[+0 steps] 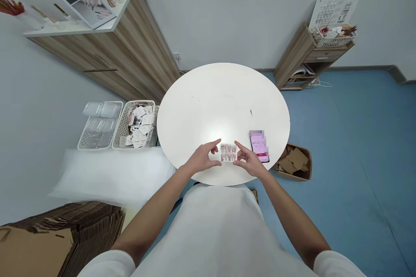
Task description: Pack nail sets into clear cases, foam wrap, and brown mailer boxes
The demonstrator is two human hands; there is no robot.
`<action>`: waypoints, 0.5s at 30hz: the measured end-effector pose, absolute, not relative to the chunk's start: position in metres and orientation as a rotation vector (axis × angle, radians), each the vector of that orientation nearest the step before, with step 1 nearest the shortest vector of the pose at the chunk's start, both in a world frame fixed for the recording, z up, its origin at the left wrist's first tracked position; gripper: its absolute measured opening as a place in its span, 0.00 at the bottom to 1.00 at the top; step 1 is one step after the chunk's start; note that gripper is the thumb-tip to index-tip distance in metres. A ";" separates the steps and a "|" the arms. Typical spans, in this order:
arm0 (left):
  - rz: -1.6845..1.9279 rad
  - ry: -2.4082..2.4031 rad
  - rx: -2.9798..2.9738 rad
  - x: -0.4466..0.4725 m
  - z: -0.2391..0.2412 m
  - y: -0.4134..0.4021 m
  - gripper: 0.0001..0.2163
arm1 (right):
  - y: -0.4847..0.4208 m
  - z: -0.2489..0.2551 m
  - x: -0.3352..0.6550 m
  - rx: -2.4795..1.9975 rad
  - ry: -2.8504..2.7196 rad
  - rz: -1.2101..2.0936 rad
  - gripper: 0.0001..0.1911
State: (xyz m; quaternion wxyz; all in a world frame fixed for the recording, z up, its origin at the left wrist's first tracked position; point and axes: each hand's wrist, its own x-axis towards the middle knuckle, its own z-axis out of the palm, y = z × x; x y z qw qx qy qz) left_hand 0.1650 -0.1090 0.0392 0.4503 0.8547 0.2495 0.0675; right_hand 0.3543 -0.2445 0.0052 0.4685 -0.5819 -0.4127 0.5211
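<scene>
A small clear case of press-on nails (pixel 228 152) with two rows of pinkish, glittery nails is near the front edge of the round white table (pixel 224 91). My left hand (pixel 205 156) grips it at the left corners, index finger at the top and thumb at the bottom. On the other side my right hand (pixel 248 160) pinches the right corners in the same way, its remaining fingers curled beside the case. Whether the case rests on the tabletop or is slightly raised, I cannot tell. Right of my right hand lies a phone (pixel 259 145) with a lit pink screen.
Left of the table stand a white basket of cards (pixel 151 136) and a basket of clear plastic boxes (pixel 87 138). White sheets (pixel 113 173) and stacked cardboard (pixel 94 233) are nearer me. An open carton (pixel 307 169) sits on the floor at right. Wooden cabinets (pixel 139 47) stand behind.
</scene>
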 end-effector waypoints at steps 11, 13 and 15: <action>0.187 0.694 2.082 0.169 0.026 -0.112 0.30 | -0.238 -0.007 0.364 -1.467 -1.122 1.295 0.40; 0.192 0.701 2.074 0.165 0.023 -0.108 0.30 | -0.231 -0.007 0.361 -1.481 -1.158 1.289 0.37; 0.210 0.725 2.052 0.159 0.018 -0.104 0.31 | -0.221 -0.006 0.355 -1.503 -1.169 1.270 0.36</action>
